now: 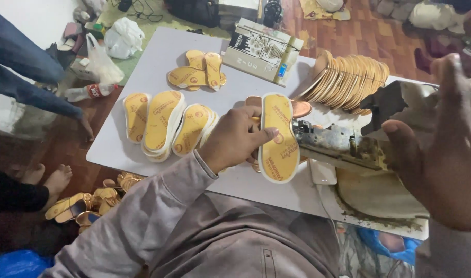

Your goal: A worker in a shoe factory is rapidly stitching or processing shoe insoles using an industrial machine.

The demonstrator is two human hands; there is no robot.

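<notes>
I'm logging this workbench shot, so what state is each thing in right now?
Left hand: gripping the yellow white-edged shoe insole, held flat at the grimy metal machine.
Right hand: raised, open, holding nothing.
Yellow insoles on the white table: lying overlapped, face up.
Tan round-ended insole row: standing on edge, fanned.
Flat printed box: closed.

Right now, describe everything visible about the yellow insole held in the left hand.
The yellow shoe-shaped insole with a white foam edge looks flat and thin, with reddish printing on its top face. It is held lengthwise, toe away from the camera, above the white table. The left hand grips its left edge, and its right edge meets the grimy metal machine.
</notes>
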